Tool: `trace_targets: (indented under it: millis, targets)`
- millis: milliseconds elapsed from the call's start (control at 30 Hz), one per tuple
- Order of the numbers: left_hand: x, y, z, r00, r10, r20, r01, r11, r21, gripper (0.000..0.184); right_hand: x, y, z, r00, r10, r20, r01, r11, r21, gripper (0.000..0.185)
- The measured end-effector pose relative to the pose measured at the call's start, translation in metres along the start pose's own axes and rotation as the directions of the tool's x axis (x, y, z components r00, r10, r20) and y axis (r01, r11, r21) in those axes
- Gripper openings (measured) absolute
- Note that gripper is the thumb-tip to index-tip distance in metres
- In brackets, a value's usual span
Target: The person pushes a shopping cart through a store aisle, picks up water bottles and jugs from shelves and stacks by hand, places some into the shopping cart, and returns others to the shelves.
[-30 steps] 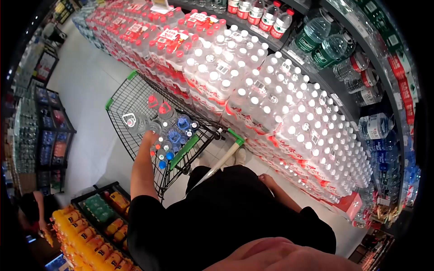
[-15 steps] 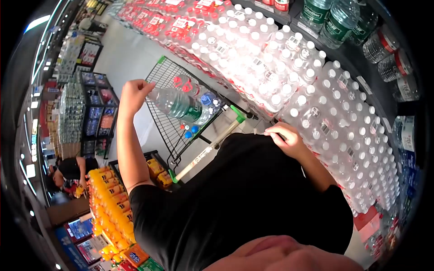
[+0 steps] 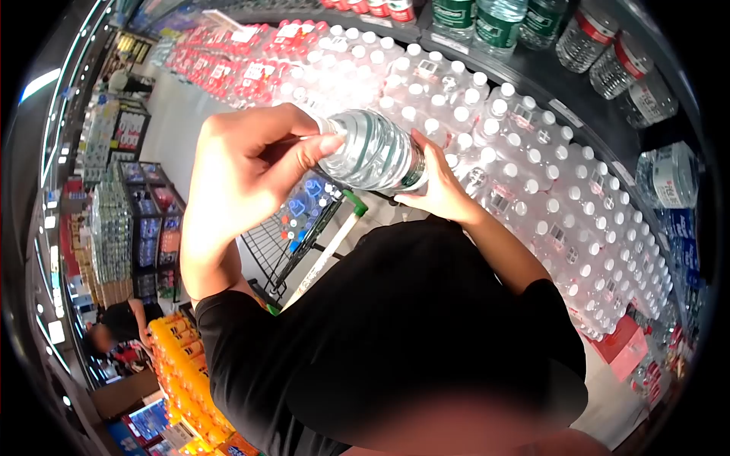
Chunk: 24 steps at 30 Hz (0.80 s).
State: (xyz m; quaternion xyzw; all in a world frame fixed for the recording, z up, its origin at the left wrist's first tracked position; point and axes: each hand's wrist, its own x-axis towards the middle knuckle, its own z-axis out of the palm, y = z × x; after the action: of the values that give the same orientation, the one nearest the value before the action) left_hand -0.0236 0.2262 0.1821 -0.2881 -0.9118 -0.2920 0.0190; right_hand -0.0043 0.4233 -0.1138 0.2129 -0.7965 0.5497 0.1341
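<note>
A large clear water bottle point(image 3: 372, 152) with a green label is held up close to me, lying nearly sideways. My left hand point(image 3: 243, 163) is closed around its neck and cap, thumb and fingers pinching from the left. At the base end, my right hand point(image 3: 443, 186) holds the bottle, with thumb and fingers spread around it. Below is a wire shopping cart point(image 3: 262, 251), partly covered by my left hand and the bottle. Inside it are several small bottles with blue and red caps point(image 3: 304, 205). The cart's pale handle point(image 3: 327, 254) with green ends lies against my black shirt.
Stacked packs of white-capped bottles point(image 3: 525, 175) run along the right, with red-capped packs point(image 3: 251, 72) farther off. Large bottles point(image 3: 498, 23) stand on a dark shelf. At left are orange drink bottles point(image 3: 179, 365), display racks point(image 3: 152, 220) and another person point(image 3: 129, 323) bending.
The large bottle was in the cart and is now lifted toward me. My left hand has closed on its neck, and my right hand has moved left onto its base.
</note>
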Motion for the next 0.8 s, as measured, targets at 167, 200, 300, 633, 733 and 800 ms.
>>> trace_targets:
  millis: [167, 200, 300, 633, 733, 800]
  targets:
    - [0.026, 0.002, 0.030, 0.916, 0.340, 0.213, -0.344, 0.939, -0.017, 0.029, -0.002, 0.022, -0.005, 0.981, 0.163, 0.109, -0.179, 0.971, 0.161, 0.114]
    - [0.030, 0.000, 0.034, 0.900, 0.386, 0.202, -0.385, 0.922, -0.045, 0.031, -0.002, 0.023, -0.002, 0.980, 0.164, 0.116, -0.183, 0.968, 0.170, 0.113]
    - [0.027, -0.013, 0.048, 0.879, 0.445, 0.172, -0.427, 0.894, -0.134, 0.031, -0.005, 0.024, -0.001, 0.982, 0.163, 0.095, -0.177, 0.968, 0.177, 0.110]
    - [0.020, -0.046, 0.089, 0.911, 0.408, -0.067, -0.410, 0.871, -0.272, 0.033, 0.007, 0.042, -0.033, 0.939, 0.052, 0.341, -0.198, 0.892, 0.407, 0.104]
    - [0.028, -0.048, 0.097, 0.877, 0.476, -0.067, -0.477, 0.846, -0.238, 0.039, 0.034, 0.025, -0.059, 0.713, 0.170, 0.680, -0.522, 0.777, 0.352, 0.104]
    - [0.032, -0.043, 0.106, 0.896, 0.437, -0.081, -0.426, 0.794, -0.433, 0.037, 0.041, 0.030, -0.064, 0.681, 0.102, 0.725, -0.444, 0.845, 0.298, 0.100]
